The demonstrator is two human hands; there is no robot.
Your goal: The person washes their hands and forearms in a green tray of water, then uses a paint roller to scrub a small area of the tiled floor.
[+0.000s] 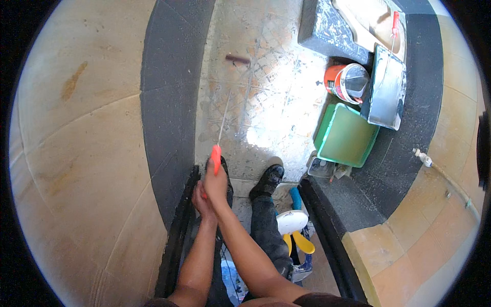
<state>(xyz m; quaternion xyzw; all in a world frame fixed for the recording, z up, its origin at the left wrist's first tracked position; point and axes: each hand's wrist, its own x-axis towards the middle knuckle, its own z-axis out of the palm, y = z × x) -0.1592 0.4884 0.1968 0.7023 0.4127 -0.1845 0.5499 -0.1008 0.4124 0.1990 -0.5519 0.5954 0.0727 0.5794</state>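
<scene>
What looks like a paint roller with a red handle (216, 158) is held out in front of me. Its thin metal rod runs away from me toward a dark brown roller (238, 59) over the tiled floor; the far part of the rod is blurred. My right hand (217, 183) is closed round the handle. Just below it, my left hand (202, 202) is closed at the handle's lower end, where a bit of red shows between the hands. My fingers are partly hidden.
At the right stand an orange bucket (333, 81), a green tub (325, 138) with cloudy liquid, a paint-smeared tray (387, 97) and a sink (319, 30). Another red-handled tool (395, 23) leans there. Dark door posts (332, 235) flank me; a white round seat (292, 222) is beside my leg.
</scene>
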